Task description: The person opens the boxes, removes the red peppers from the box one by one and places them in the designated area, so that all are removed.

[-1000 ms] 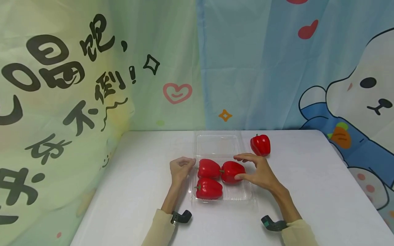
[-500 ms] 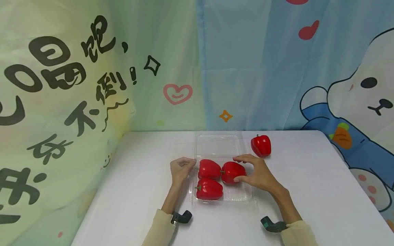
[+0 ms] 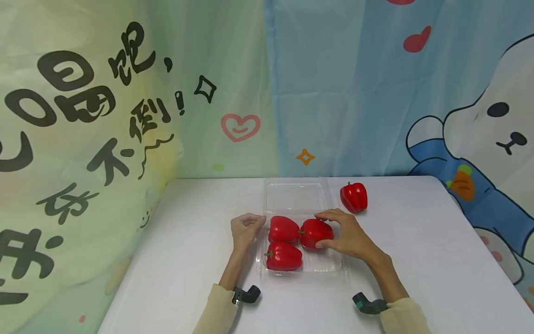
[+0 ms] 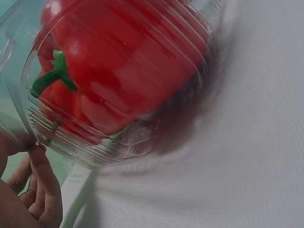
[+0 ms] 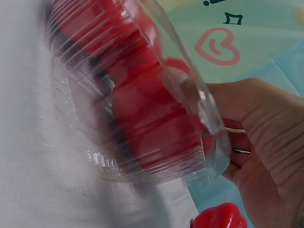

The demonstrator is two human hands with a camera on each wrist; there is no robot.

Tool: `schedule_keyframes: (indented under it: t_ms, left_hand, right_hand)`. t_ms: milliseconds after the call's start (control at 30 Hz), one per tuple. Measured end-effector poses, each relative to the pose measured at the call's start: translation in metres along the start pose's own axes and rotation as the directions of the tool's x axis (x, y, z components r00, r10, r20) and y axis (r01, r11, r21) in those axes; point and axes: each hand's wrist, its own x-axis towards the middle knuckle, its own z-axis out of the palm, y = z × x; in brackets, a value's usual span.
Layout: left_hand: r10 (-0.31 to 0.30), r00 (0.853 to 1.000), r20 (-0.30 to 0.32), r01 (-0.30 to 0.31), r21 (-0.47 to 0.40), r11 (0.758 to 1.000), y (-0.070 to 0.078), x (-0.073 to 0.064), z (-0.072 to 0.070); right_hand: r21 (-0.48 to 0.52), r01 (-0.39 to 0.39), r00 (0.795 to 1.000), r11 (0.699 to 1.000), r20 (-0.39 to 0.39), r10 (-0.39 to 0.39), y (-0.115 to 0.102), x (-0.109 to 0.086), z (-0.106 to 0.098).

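Observation:
A clear plastic clamshell box (image 3: 321,266) lies unlatched on the table with its lid (image 3: 297,197) folded back. Inside are three red bell peppers: one back left (image 3: 283,229), one front left (image 3: 283,257) and one at right (image 3: 316,234). My left hand (image 3: 245,229) pinches the box's left rim between thumb and finger, seen close in the left wrist view. My right hand (image 3: 349,235) reaches over the right rim and holds the right pepper, its thumb in front and fingers behind. In the right wrist view the box wall partly covers that thumb.
Another red bell pepper (image 3: 353,197) lies outside the box, behind my right hand, near the table's back edge. A printed cloth (image 3: 333,116) hangs behind the white table (image 3: 187,260) and along its left side. Each wrist carries a small black camera.
My right hand has edged very slightly left around the pepper. The left hand, the box and the peppers keep their places.

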Motion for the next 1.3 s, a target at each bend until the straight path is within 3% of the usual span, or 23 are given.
schedule_keyframes:
  t_ms: [300,867,1300]
  left_hand:
    - [0.028,1.0,-0.002,-0.028,0.022,0.999,-0.0013,-0.0005,-0.0002]
    - [-0.008,1.0,-0.021,0.008,0.038,0.999,-0.0009,-0.0024,0.0022]
    - [-0.019,1.0,0.004,0.019,0.017,1.0,-0.0004,0.0,0.0009]
  right_hand:
    - [-0.021,0.002,1.0,1.0,0.011,-0.002,0.0005,0.0021,0.0036]
    - [-0.044,0.028,1.0,0.999,0.014,-0.027,-0.0036,0.0011,0.0031]
    - [-0.045,0.071,0.997,0.996,0.003,-0.071,-0.004,0.0013,0.005]
